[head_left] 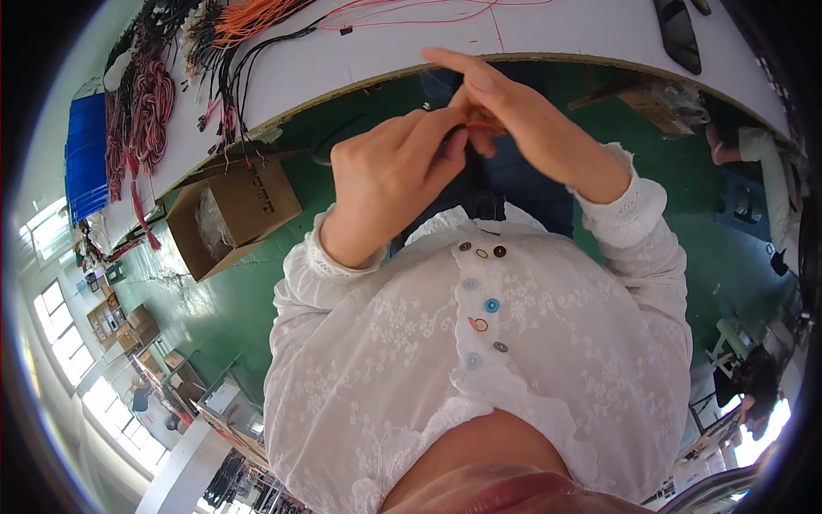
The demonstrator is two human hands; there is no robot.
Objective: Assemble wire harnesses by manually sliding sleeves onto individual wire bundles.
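Both hands are raised and meet in front of my chest, just off the near edge of the table. My left hand [390, 163] is closed, its fingers and thumb drawn together at the fingers of the other hand. My right hand [531, 111] has one finger stretched out to the left, and others bend down beside the left fingertips. A small orange strip [481, 127] shows between the two hands, at the fingertips. Its kind is hard to make out, since the fingers cover part of it.
The pale table [385, 56] carries orange wires [257, 19], black cables [244, 73] and a dark phone-like object [678, 34]. Red-and-black cable bundles [150, 103] hang at its left beside a blue bin [86, 158]. An open cardboard box [253, 201] stands below; a blue stool [743, 201] is right.
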